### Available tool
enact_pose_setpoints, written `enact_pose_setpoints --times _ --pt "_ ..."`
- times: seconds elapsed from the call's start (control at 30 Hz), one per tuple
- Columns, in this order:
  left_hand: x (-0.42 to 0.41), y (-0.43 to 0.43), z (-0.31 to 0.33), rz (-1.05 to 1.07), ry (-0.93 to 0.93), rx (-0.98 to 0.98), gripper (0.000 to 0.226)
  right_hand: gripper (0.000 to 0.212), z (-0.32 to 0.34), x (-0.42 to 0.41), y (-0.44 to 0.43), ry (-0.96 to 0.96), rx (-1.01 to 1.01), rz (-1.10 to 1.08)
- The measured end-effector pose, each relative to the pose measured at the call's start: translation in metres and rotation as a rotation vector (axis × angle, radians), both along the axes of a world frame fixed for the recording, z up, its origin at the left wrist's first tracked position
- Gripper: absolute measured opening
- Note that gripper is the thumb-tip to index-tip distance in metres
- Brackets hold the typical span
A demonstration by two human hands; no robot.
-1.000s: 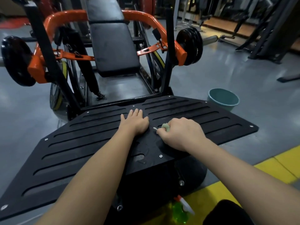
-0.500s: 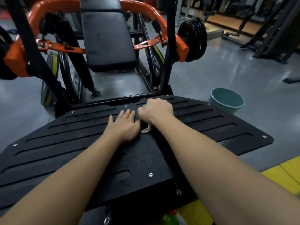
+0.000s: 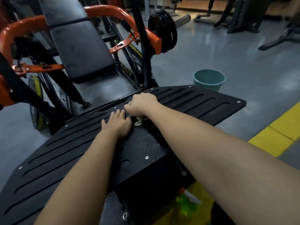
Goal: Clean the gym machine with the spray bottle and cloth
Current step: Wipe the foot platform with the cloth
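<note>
My right hand (image 3: pixel 141 104), fisted round cloth (image 3: pixel 138 122), has pushed from mid footplate (image 3: pixel 194 101) to far edge; left hand (image 3: pixel 117 122) flat alongside, bracing. Wipe progressing. Spray bottle (image 3: pixel 186 202) on floor.

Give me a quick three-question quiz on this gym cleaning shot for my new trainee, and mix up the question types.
1. True or false: the left hand lies flat on the black footplate.
2. What does the right hand grip? A) cloth B) sponge C) brush
3. Which teal thing stands on the floor to the right of the footplate?
Key: 1 true; 2 A; 3 the bucket.
</note>
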State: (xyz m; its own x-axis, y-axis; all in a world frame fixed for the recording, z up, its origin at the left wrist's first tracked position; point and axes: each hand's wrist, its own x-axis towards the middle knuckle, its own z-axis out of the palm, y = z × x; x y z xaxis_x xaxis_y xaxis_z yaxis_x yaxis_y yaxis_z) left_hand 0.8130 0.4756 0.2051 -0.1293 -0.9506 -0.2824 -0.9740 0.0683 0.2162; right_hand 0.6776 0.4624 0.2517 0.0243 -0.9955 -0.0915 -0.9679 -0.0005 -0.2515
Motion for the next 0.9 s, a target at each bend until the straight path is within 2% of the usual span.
enact_pose_setpoints --times 0.1,0.3,0.5,0.63,0.7,0.9 --pt "0.001 0.000 -0.003 -0.007 0.002 0.010 0.063 0.054 0.004 -0.006 0.030 -0.022 -0.003 0.008" --pt "0.000 0.004 0.003 0.002 -0.001 0.019 0.063 0.052 0.035 -0.021 0.105 0.056 0.023 0.066" --pt "0.016 0.014 0.021 -0.068 0.011 0.008 0.065 0.043 0.042 -0.020 0.153 0.016 0.042 0.033" --pt "0.071 0.015 0.028 0.030 -0.035 -0.013 0.069 0.039 0.042 -0.012 0.149 0.028 0.073 0.002" --pt "0.095 0.022 0.022 0.070 -0.065 0.037 0.072 0.039 0.038 -0.002 0.141 0.026 0.071 0.009" --pt "0.108 0.034 0.004 0.107 0.002 0.022 0.078 0.043 0.016 0.029 0.095 -0.014 -0.007 0.012"
